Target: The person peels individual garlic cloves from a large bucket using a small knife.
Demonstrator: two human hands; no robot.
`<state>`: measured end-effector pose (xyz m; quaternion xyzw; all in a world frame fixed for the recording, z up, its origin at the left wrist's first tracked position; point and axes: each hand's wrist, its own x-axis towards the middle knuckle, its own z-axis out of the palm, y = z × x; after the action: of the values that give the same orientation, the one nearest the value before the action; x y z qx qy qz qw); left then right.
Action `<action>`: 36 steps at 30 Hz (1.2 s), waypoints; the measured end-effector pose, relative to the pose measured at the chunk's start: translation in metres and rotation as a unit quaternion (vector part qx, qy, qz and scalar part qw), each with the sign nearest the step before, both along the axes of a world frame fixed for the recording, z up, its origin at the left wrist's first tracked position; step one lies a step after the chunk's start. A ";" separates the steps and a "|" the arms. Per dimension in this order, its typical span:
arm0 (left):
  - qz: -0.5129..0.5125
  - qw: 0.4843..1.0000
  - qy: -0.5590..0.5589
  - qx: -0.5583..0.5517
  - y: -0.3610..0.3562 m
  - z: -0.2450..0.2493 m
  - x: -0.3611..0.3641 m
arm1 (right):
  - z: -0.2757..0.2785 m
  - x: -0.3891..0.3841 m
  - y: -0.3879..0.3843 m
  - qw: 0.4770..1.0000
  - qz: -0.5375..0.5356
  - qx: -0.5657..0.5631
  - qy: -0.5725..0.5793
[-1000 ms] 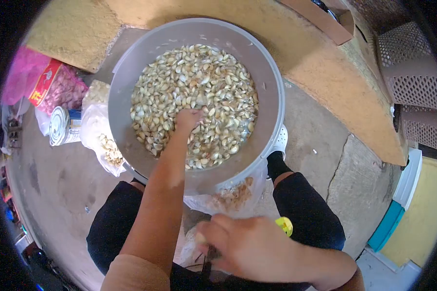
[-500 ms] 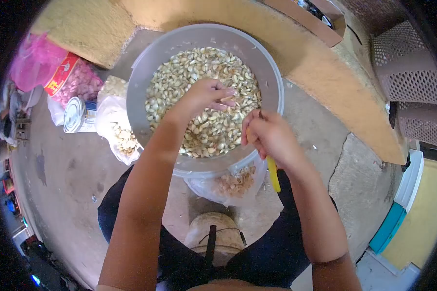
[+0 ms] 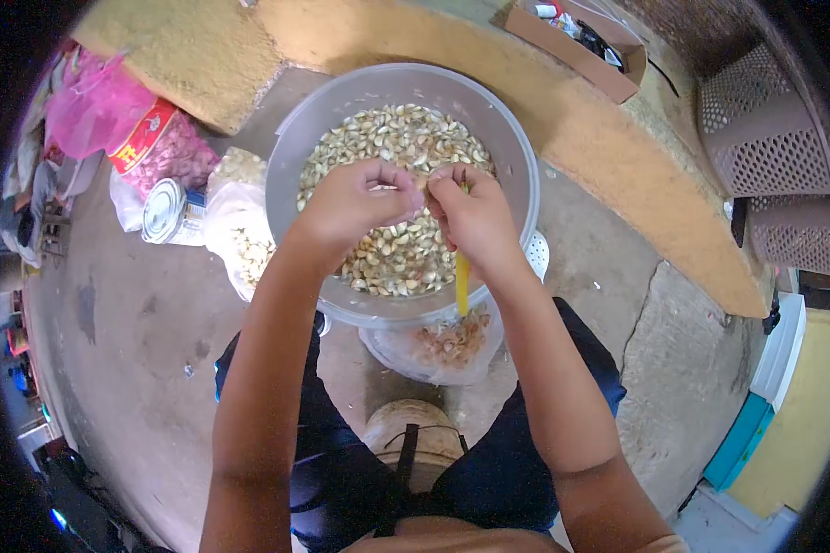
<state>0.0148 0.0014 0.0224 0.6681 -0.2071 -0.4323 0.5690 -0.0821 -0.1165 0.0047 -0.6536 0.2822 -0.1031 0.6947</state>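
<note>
A large grey tub [image 3: 290, 157] stands between my knees, holding many garlic cloves [image 3: 397, 267] in what looks like water. Over it, my left hand [image 3: 358, 198] is closed in a pinch, gripping a garlic clove [image 3: 421, 182] that is mostly hidden by the fingers. My right hand [image 3: 475, 212] is closed around a small yellow-handled knife [image 3: 462, 286]; the handle sticks out below the fist and the blade is hidden. The fingertips of both hands meet at the clove.
A plastic bag of peelings [image 3: 447, 346] lies against the tub's near side, above an upturned bucket [image 3: 415, 433]. To the left are a bag of cloves [image 3: 244, 244], a metal can [image 3: 166, 212] and a pink mesh sack [image 3: 171, 152]. A cardboard box [image 3: 576, 46] sits on the yellow ledge [image 3: 618, 175].
My left hand has come up from the cloves in the tub and now pinches one. My right hand has moved left and up to meet it, bringing the knife along.
</note>
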 end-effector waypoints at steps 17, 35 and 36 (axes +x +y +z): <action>0.080 0.994 -0.009 -0.080 0.018 0.019 0.013 | 0.033 0.004 0.006 0.990 0.058 -0.123 -0.031; 0.057 0.994 -0.049 -0.080 0.022 0.016 0.006 | 0.039 0.006 0.013 0.966 0.000 -0.253 -0.061; 0.049 0.994 -0.050 -0.082 0.023 0.014 0.006 | 0.037 0.006 0.014 0.958 -0.007 -0.276 -0.080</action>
<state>0.0213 0.0247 0.0369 0.6491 -0.2369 -0.3518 0.6315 -0.0761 -0.1025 0.0417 -0.8074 0.1912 -0.2336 0.5069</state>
